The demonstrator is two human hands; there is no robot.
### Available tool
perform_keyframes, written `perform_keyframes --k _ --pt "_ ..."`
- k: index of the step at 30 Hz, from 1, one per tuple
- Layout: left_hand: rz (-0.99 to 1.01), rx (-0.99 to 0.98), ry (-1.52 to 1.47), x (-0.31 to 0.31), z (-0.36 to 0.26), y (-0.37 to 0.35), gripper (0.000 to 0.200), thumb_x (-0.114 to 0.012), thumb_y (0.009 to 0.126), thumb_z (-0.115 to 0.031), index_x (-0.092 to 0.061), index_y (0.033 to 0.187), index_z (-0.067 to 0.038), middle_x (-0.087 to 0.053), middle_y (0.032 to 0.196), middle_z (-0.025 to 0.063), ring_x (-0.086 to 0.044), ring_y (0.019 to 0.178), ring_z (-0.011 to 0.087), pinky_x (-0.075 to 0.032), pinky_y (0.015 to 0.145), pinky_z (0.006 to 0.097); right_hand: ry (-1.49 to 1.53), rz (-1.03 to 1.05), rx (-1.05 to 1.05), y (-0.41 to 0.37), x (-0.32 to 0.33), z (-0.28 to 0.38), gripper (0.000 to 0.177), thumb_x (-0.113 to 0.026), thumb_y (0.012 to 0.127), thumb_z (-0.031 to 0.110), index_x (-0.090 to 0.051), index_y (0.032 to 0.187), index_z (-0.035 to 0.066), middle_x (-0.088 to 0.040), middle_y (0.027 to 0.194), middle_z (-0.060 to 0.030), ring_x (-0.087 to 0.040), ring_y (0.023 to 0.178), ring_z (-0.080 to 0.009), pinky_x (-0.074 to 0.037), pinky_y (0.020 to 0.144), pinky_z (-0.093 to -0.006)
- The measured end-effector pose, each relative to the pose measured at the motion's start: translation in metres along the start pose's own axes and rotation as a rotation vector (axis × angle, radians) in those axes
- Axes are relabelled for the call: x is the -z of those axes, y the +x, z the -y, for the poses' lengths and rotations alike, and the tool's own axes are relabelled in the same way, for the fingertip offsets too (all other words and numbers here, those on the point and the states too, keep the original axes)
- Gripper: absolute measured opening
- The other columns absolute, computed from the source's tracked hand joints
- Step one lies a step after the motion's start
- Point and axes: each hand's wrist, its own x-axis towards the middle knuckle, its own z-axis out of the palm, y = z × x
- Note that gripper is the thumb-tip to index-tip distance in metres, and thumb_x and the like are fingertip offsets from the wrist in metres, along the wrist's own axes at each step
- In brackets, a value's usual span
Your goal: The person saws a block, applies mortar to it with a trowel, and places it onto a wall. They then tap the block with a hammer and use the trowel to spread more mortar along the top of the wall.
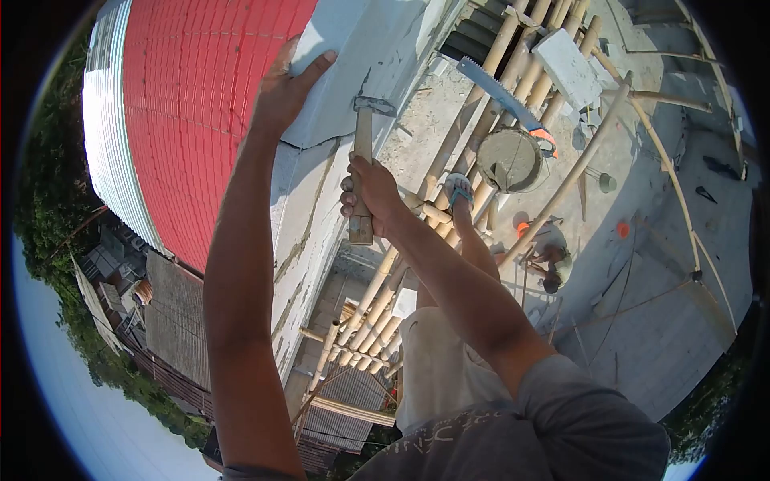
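Observation:
A hammer (363, 144) with a wooden handle is held in my right hand (373, 192), fingers wrapped round the lower handle. Its metal head lies over the light block wall (321, 172), near a dark crack; whether it touches the wall cannot be made out. My left hand (289, 86) rests at the wall's far edge, beside the red roof, thumb spread away from the fingers on the pale block surface. Nothing shows in that hand, though its fingers are partly hidden behind the edge.
Bamboo poles (473, 132) form scaffolding right of the wall, with a sandalled foot on them. A bucket of mortar (509, 159), a handsaw (501, 92) and a white block (568, 68) sit there. Another person (553, 264) is far below. The red roof (188, 104) lies left.

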Motion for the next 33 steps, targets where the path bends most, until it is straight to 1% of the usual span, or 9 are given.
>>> perform_keyframes --k 3,11,15,16,20,22,25,27,33 --pt "-0.017 0.075 0.047 0.002 -0.003 -0.001 0.082 -0.076 0.085 -0.058 -0.049 0.15 -0.016 -0.07 0.124 0.0155 -0.07 0.106 0.0241 -0.053 0.095 0.0382 -0.135 -0.113 0.091 -0.012 0.009 0.006 0.017 -0.053 0.102 0.03 -0.043 0.107 0.017 -0.048 0.075 -0.0025 -0.047 0.052 -0.014 -0.043 0.046 -0.0333" --pt "-0.157 -0.048 0.297 0.01 0.046 -0.018 0.079 -0.046 0.097 -0.071 -0.048 0.151 -0.014 -0.07 0.12 0.0242 -0.069 0.112 0.0365 -0.051 0.099 0.0442 -0.695 -0.175 0.468 -0.074 0.051 0.076 0.011 -0.052 0.104 0.023 -0.045 0.106 0.015 -0.045 0.068 0.0017 -0.043 0.046 -0.0087 -0.038 0.039 -0.0266" --pt "-0.057 0.066 0.241 0.009 0.034 -0.025 0.072 -0.04 0.1 -0.069 -0.049 0.151 -0.019 -0.073 0.109 0.0236 -0.07 0.107 0.0375 -0.051 0.097 0.047 -1.36 -0.218 0.782 -0.092 0.053 0.129 0.03 -0.049 0.107 0.027 -0.046 0.123 0.003 -0.056 0.064 -0.0062 -0.059 0.055 -0.0175 -0.045 0.05 -0.0361" --pt "-0.058 0.044 0.22 0.008 0.031 -0.028 0.07 -0.039 0.101 -0.068 -0.048 0.152 -0.021 -0.073 0.104 0.023 -0.071 0.105 0.0368 -0.051 0.097 0.0471 -1.533 -0.274 0.77 -0.1 0.039 0.142 0.035 -0.047 0.107 0.028 -0.045 0.129 0.001 -0.063 0.07 -0.013 -0.063 0.059 -0.0266 -0.046 0.055 -0.0397" --pt "-0.004 0.001 0.23 0.011 0.03 -0.027 0.065 -0.037 0.103 -0.065 -0.044 0.154 -0.026 -0.074 0.095 0.0209 -0.071 0.1 0.0358 -0.052 0.093 0.0471 -1.726 -0.335 0.982 -0.107 -0.019 0.153 0.039 -0.048 0.107 0.031 -0.045 0.133 0.003 -0.067 0.078 -0.0176 -0.07 0.07 -0.0368 -0.052 0.06 -0.0461" --pt "-0.002 -0.026 0.196 0.01 0.031 -0.028 0.063 -0.037 0.103 -0.065 -0.041 0.156 -0.03 -0.074 0.094 0.0197 -0.072 0.098 0.035 -0.053 0.091 0.0467 -1.896 -0.252 1.314 -0.09 -0.022 0.162 0.04 -0.049 0.107 0.034 -0.045 0.134 0.005 -0.068 0.082 -0.0204 -0.07 0.074 -0.0417 -0.055 0.063 -0.0495" --pt "-0.005 -0.023 0.164 0.009 0.03 -0.028 0.063 -0.038 0.103 -0.065 -0.04 0.156 -0.03 -0.073 0.093 0.0198 -0.072 0.097 0.0338 -0.053 0.09 0.0471 -2.283 -0.418 1.058 -0.069 -0.02 0.169 0.04 -0.052 0.105 0.036 -0.046 0.132 0.006 -0.07 0.086 -0.0227 -0.069 0.076 -0.0448 -0.056 0.065 -0.0517" --pt "-0.005 -0.023 0.169 0.008 0.031 -0.027 0.063 -0.038 0.103 -0.065 -0.04 0.156 -0.03 -0.073 0.092 0.0194 -0.072 0.095 0.0334 -0.053 0.089 0.047 -2.346 -0.453 0.911 -0.059 -0.012 0.175 0.041 -0.053 0.105 0.037 -0.047 0.131 0.006 -0.07 0.089 -0.024 -0.07 0.078 -0.0453 -0.057 0.065 -0.0527" --pt "-0.02 -0.05 0.214 0.006 0.037 -0.023 0.064 -0.037 0.103 -0.065 -0.041 0.156 -0.03 -0.072 0.083 0.0174 -0.073 0.089 0.033 -0.054 0.086 0.0487 -1.949 -0.248 1.266 -0.067 -0.011 0.165 0.043 -0.051 0.105 0.039 -0.046 0.133 0.006 -0.07 0.086 -0.025 -0.069 0.077 -0.047 -0.056 0.064 -0.0543"
